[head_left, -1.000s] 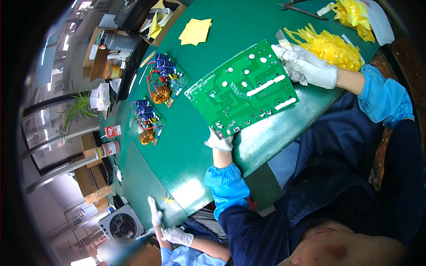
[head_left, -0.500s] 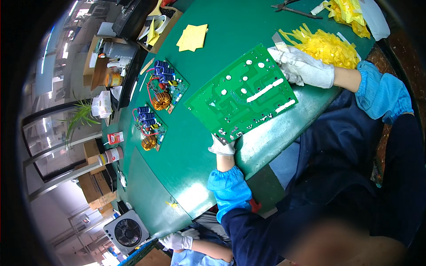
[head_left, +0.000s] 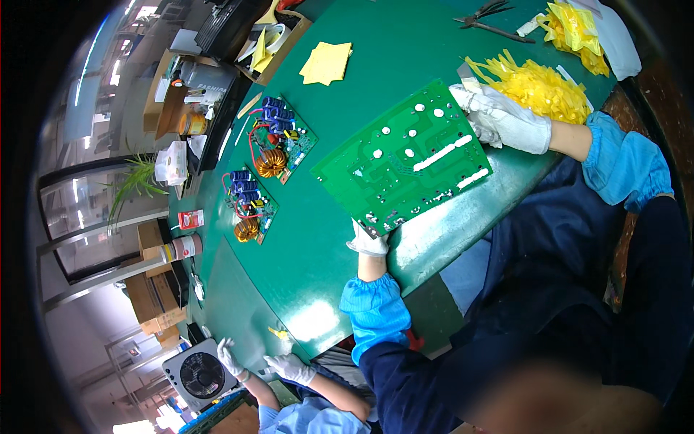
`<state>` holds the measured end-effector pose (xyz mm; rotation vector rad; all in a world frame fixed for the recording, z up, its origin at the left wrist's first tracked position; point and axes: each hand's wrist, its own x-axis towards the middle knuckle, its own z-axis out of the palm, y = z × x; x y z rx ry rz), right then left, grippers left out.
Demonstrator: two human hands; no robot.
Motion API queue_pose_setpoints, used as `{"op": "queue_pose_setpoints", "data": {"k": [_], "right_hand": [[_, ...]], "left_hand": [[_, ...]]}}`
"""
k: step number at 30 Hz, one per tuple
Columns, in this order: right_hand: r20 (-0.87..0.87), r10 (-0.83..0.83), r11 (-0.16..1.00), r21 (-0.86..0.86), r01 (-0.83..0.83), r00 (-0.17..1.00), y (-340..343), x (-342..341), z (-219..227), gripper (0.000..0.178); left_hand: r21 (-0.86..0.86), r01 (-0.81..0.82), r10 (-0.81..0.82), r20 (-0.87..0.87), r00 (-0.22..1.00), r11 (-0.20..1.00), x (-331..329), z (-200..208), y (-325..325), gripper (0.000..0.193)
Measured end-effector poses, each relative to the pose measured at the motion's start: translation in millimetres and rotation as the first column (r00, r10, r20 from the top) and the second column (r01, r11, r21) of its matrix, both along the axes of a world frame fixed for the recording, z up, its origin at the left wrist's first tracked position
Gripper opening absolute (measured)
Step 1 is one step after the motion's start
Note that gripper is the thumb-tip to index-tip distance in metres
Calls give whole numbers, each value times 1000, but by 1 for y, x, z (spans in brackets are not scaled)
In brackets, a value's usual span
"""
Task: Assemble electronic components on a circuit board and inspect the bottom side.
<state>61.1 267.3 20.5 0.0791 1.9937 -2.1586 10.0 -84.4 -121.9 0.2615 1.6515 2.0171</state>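
**Two gloved hands hold a large green circuit board over the green table**

Head view: the large green rectangular circuit board (head_left: pixel 406 160) with white blobs and strips on its upturned face sits near the centre of the picture, tilted, above the green-topped work table (head_left: pixel 318 289). The left hand (head_left: pixel 369 244), in a white glove, grips the board's corner at 6 o'clock, its fingers closed on the edge. The right hand (head_left: pixel 502 119), also white-gloved, is clamped on the board's corner at 2 o'clock, fingers curled over the rim. Both forearms wear bright blue sleeve covers.

Just beyond the right hand, at 1 o'clock, lies a heap of yellow plastic strips (head_left: pixel 538 87). At 9 o'clock from the board, well apart from it, two smaller green circuit boards with blue capacitors and copper coils (head_left: pixel 282 141) (head_left: pixel 247 206) lie flat on the table. At 11 o'clock rests a stack of yellow square sheets (head_left: pixel 327 63), and at 12 o'clock, near the table's far edge, a pair of dark scissors (head_left: pixel 491 11)

At 7 o'clock, beyond the table's edge, another person's white-gloved hands (head_left: pixel 289 367) show beside a small grey fan (head_left: pixel 199 375)
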Motion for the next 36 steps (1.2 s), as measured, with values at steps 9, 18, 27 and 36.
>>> {"op": "queue_pose_setpoints", "data": {"k": [9, 18, 27, 36], "right_hand": [[33, -26, 996, -79, 28, 999, 2, -4, -11, 35], [5, -88, 993, -79, 88, 996, 6, -3, -20, 38], [106, -67, 996, -55, 73, 992, 2, -3, -8, 38], [91, -86, 986, -136, 98, 992, 9, 0, -18, 26]], "left_hand": [[-128, 40, -59, -149, 987, 991, -2, -9, -1, 35], [446, 46, -162, 226, 960, 894, -3, 12, 17, 35], [555, -31, -180, 322, 930, 831, 2, 27, 24, 36], [470, 20, -154, 248, 956, 882, 6, 26, 24, 33]]}}
